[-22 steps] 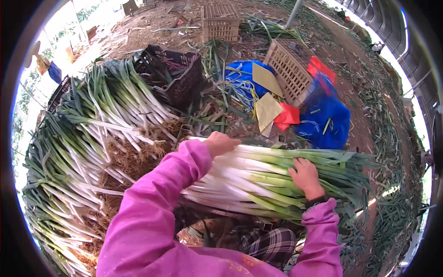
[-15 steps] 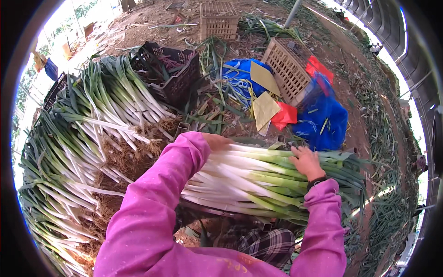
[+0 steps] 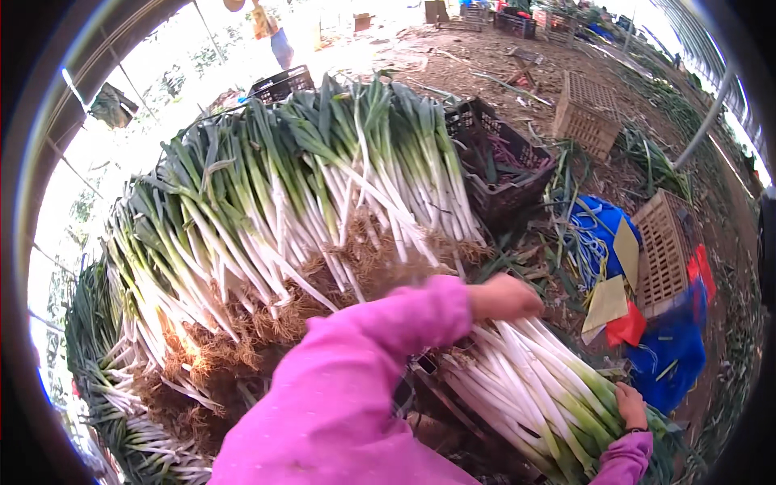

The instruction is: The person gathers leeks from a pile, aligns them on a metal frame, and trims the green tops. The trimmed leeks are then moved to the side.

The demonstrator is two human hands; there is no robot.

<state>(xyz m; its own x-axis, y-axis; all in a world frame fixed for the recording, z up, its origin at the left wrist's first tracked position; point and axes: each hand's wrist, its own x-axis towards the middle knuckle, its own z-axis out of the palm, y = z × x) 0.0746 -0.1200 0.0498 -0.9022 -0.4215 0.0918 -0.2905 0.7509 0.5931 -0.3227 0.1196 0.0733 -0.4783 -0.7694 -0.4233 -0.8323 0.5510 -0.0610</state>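
Observation:
A bundle of trimmed leeks (image 3: 541,388), white stalks and green tops, lies across a low metal frame in front of me. My left hand (image 3: 505,297), in a pink sleeve, rests on the white root end of the bundle. My right hand (image 3: 630,406) lies on the green part of the bundle at the lower right; its fingers press on the leaves. A large heap of untrimmed leeks with brown roots (image 3: 283,210) fills the left half of the view, just beyond my left arm.
A dark plastic crate (image 3: 501,166) stands behind the heap. Tan slatted crates (image 3: 590,109) (image 3: 667,250) sit to the right, with blue netting (image 3: 671,356), yellow and red sheets (image 3: 614,311). Leaf scraps cover the dirt ground. A person stands far off (image 3: 279,40).
The view has swung left and up, so the big leek heap now fills the frame. My hands stay on the trimmed bundle, which now sits at the lower right.

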